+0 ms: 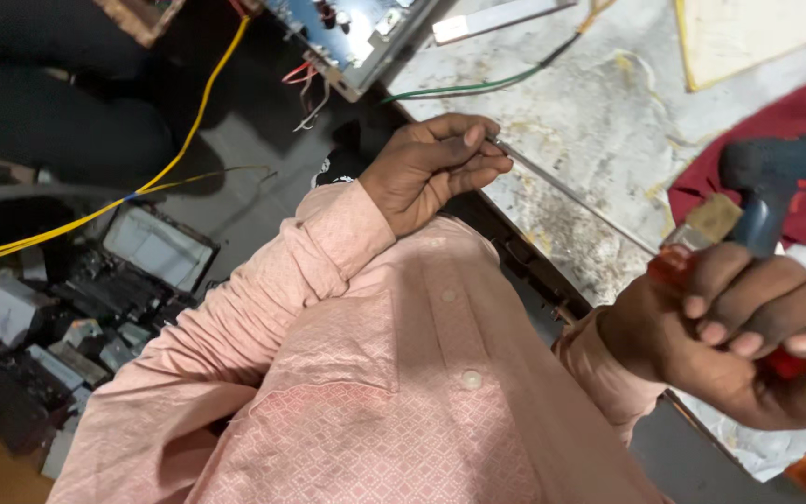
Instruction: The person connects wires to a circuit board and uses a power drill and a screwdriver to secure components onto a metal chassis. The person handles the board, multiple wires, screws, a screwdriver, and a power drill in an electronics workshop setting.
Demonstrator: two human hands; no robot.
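The right hand (748, 336) clamps the red handle of one long, thin-shafted screwdriver (571, 193); the left hand (426, 168) pinches its tip (one drill (771, 182) lies nearby on the tabletop (599, 112)).

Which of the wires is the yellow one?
The yellow wire is the long one running from the top down to the left edge, over the dark floor. The green wire lies on the pale worktop, and thin red and white wires dangle from the circuit board.
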